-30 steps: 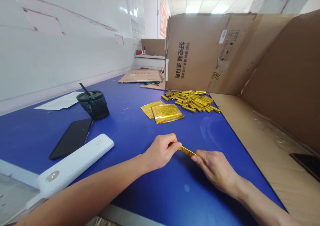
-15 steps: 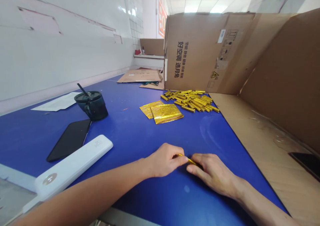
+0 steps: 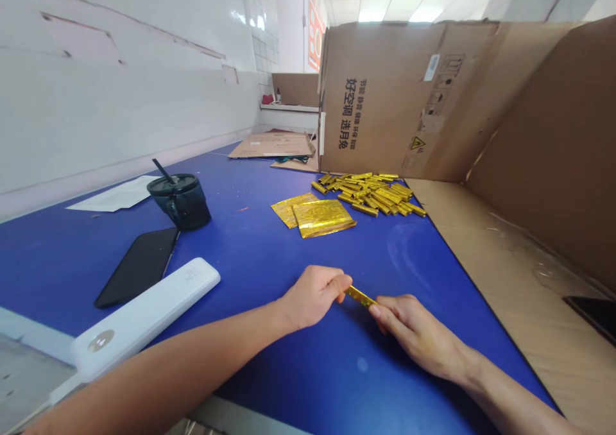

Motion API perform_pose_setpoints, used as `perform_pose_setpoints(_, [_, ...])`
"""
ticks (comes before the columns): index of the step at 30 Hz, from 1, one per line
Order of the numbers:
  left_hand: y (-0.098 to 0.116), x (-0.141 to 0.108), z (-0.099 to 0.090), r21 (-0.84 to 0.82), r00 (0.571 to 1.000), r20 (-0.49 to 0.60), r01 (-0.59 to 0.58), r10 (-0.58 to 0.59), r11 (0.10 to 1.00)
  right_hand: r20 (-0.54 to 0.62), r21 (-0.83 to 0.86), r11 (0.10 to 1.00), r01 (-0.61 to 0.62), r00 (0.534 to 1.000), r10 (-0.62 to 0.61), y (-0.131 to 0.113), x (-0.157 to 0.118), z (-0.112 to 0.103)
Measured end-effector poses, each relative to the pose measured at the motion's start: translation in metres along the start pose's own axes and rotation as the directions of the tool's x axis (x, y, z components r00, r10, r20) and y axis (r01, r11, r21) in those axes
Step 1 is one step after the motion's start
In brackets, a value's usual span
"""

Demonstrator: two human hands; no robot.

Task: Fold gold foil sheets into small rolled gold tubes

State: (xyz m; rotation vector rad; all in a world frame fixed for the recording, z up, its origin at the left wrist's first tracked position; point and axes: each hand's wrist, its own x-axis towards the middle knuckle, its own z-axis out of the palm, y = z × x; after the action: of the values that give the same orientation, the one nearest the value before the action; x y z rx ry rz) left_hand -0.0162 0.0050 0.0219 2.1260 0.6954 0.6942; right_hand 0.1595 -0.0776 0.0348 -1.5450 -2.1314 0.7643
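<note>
Left hand (image 3: 314, 297) and right hand (image 3: 416, 335) narrowly pinch opposite ends of a gold foil strip (image 3: 360, 296), keeping it straight above the blue tabletop (image 3: 337, 383), with rolled foil pieces (image 3: 373, 194) beyond both hands.

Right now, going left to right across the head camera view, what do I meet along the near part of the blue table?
White oblong case → left hand → gold foil strip → right hand → flat cardboard panel
</note>
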Motion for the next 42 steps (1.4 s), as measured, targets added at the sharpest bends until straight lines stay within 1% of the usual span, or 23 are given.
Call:
perform_pose_setpoints(3, [0.0,0.0,-0.001,-0.023,1.0,-0.004,0.021,-0.021,1.0,-0.083,-0.185,0.981,0.059,0.994,-0.076,0.003,0.0,0.004])
perform_pose_setpoints(6, [0.0,0.0,-0.002,-0.103,0.991,0.075,0.118,-0.111,0.988,-0.16,-0.439,0.894,0.087,0.972,-0.173,0.008,0.001,0.008])
perform_pose_setpoints(9, [-0.002,0.003,-0.004,-0.156,0.969,0.164,0.208,-0.182,0.966,-0.211,-0.629,0.776,0.043,0.951,-0.224,0.011,0.002,0.009])
perform_pose_setpoints(10, [-0.002,0.004,-0.005,-0.156,0.964,0.175,0.229,-0.201,0.961,-0.223,-0.654,0.756,0.023,0.949,-0.222,0.011,0.002,0.009])
perform_pose_setpoints(11, [-0.003,0.005,-0.006,-0.149,0.96,0.178,0.242,-0.215,0.959,-0.233,-0.655,0.755,0.008,0.949,-0.212,0.01,0.002,0.008])
perform_pose_setpoints(13, [-0.003,0.005,-0.007,-0.105,0.964,0.159,0.232,-0.214,0.967,-0.244,-0.578,0.816,-0.013,0.957,-0.158,0.007,0.001,0.006])
perform_pose_setpoints(15, [0.0,0.003,-0.006,-0.011,0.978,0.128,0.166,-0.163,0.986,-0.23,-0.412,0.911,-0.023,0.97,-0.079,0.002,0.0,0.003])
perform_pose_setpoints(17, [0.004,0.0,-0.003,0.107,0.989,0.12,0.076,-0.089,0.991,-0.171,-0.221,0.975,-0.034,0.985,-0.004,-0.003,-0.001,0.001])
perform_pose_setpoints(19, [0.009,-0.004,0.001,0.189,0.99,0.142,-0.003,-0.024,0.982,-0.08,-0.077,0.996,-0.035,0.996,0.029,-0.005,-0.002,0.002])
perform_pose_setpoints(20, [0.011,-0.005,0.003,0.203,0.987,0.158,-0.034,0.002,0.979,-0.039,-0.026,0.999,-0.029,0.999,0.028,-0.005,-0.001,0.003])
perform_pose_setpoints(22, [0.015,-0.007,0.007,0.177,0.983,0.182,-0.064,0.032,0.982,0.002,0.037,0.999,-0.01,1.0,0.01,-0.005,0.0,0.007])
perform_pose_setpoints(24, [0.016,-0.009,0.01,0.108,0.981,0.194,-0.039,0.017,0.993,-0.022,0.049,0.999,0.009,1.0,-0.008,-0.003,0.001,0.011])
perform_pose_setpoints(27, [0.017,-0.01,0.011,0.03,0.975,0.216,0.043,-0.048,0.999,-0.112,-0.008,1.0,0.009,0.994,-0.009,-0.001,0.001,0.016])
perform_pose_setpoints(28, [0.017,-0.01,0.011,0.016,0.972,0.225,0.061,-0.063,0.998,-0.124,-0.018,1.0,0.005,0.992,-0.007,-0.002,0.0,0.016])
perform_pose_setpoints(29, [0.018,-0.01,0.012,0.0,0.97,0.232,0.073,-0.071,0.997,-0.116,-0.011,1.0,0.003,0.993,-0.004,-0.002,0.0,0.017])
perform_pose_setpoints(31, [0.018,-0.01,0.013,-0.044,0.968,0.241,0.08,-0.067,0.996,-0.053,0.046,0.999,0.004,0.999,-0.001,-0.005,-0.001,0.017])
perform_pose_setpoints(33, [0.019,-0.01,0.014,-0.085,0.97,0.237,0.073,-0.051,0.994,0.01,0.113,0.994,-0.003,1.0,0.002,-0.007,-0.001,0.015])
perform_pose_setpoints(34, [0.018,-0.009,0.013,-0.097,0.973,0.227,0.064,-0.041,0.993,0.023,0.131,0.991,-0.012,1.0,0.009,-0.008,0.0,0.014])
perform_pose_setpoints(38, [0.015,-0.005,0.007,-0.106,0.989,0.145,0.019,-0.004,0.994,0.011,0.148,0.986,-0.079,0.997,0.078,-0.007,0.0,0.009])
perform_pose_setpoints(42, [0.008,-0.001,-0.002,-0.129,0.996,0.085,0.02,-0.009,0.991,-0.027,0.124,0.989,-0.079,0.996,0.083,-0.003,-0.001,0.004])
